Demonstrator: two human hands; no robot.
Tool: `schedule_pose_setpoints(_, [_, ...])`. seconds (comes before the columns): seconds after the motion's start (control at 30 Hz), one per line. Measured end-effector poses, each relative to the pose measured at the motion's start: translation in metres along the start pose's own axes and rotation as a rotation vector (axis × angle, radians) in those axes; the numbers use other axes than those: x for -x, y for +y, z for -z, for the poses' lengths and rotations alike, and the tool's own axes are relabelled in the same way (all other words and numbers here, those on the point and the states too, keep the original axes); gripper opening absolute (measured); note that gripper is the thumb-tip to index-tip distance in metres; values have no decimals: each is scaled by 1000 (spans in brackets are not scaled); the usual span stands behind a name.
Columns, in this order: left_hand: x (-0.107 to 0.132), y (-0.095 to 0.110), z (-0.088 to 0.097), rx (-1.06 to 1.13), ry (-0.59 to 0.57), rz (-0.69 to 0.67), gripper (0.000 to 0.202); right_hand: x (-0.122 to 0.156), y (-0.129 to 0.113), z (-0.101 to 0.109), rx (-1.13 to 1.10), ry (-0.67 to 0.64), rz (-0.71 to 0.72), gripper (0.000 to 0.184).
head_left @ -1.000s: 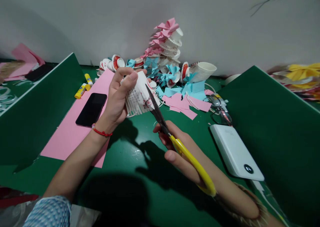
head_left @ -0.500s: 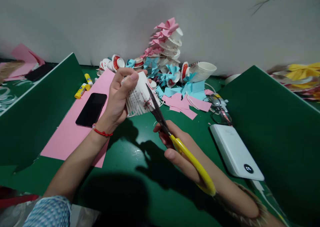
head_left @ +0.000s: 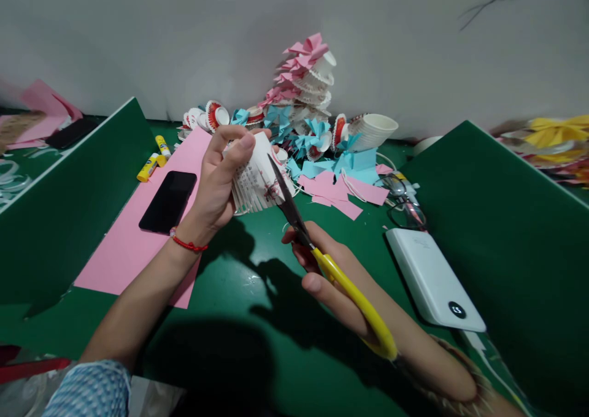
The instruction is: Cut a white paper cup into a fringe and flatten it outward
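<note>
My left hand [head_left: 223, 175] is closed on a white printed paper cup [head_left: 257, 175], its thumb and fingers gripping near the base. The cup's wall is slit into narrow strips along the lower left edge. In my right hand [head_left: 334, 263] are scissors [head_left: 347, 294] with yellow handles, the thumb and fingers through the loops. Their dark blades point up and left, lying against the cup's right side. Whether the blades are parted around the paper is hard to tell.
A black phone [head_left: 169, 201] lies on pink paper [head_left: 119, 251] at left, near glue sticks [head_left: 148, 167]. Fringed cups with pink folded paper [head_left: 306, 52], stacked cups [head_left: 375, 130] and pink scraps [head_left: 334, 190] stand behind. Glasses [head_left: 407, 211] and a power bank [head_left: 435, 279] lie right, between green partitions [head_left: 501, 233].
</note>
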State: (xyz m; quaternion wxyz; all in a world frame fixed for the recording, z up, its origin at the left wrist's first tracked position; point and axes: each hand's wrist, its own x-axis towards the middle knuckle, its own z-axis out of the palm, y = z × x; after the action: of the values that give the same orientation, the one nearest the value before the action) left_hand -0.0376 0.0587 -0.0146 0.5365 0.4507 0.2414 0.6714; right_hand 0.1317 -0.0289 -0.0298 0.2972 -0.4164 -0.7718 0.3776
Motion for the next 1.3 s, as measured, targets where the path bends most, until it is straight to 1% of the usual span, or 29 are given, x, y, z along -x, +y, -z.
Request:
schedule_pose_setpoints(0.1, [1,0,0,25,-39,-17,18,1,1,-1,-4,2,-1,66])
schedule_pose_setpoints(0.2, [1,0,0,76,-70,-17,13,0,2,-1,-15,6,-5,65])
schedule_pose_setpoints(0.33, [1,1,0,68,-33,11,10,0,4,-1,-30,15,-16,66])
schedule_pose_setpoints(0.57, [1,1,0,79,-4,40,11,3,5,-2,-59,16,-18,63])
schedule_pose_setpoints(0.7, [1,0,1,74,-35,28,11,3,5,-2,-59,24,-23,63])
schedule_pose_setpoints(0.83, [-1,-2,4,86,-67,5,18,4,5,-3,-72,25,-36,62])
schedule_pose_setpoints(0.97, [-1,-3,4,76,-69,8,25,4,5,-4,-78,35,-48,61])
schedule_pose_setpoints(1.1, [0,-3,3,60,-44,20,23,3,5,-3,-79,36,-48,58])
schedule_pose_setpoints(1.3, [0,-2,3,65,-61,13,22,4,1,-3,-77,47,-76,57])
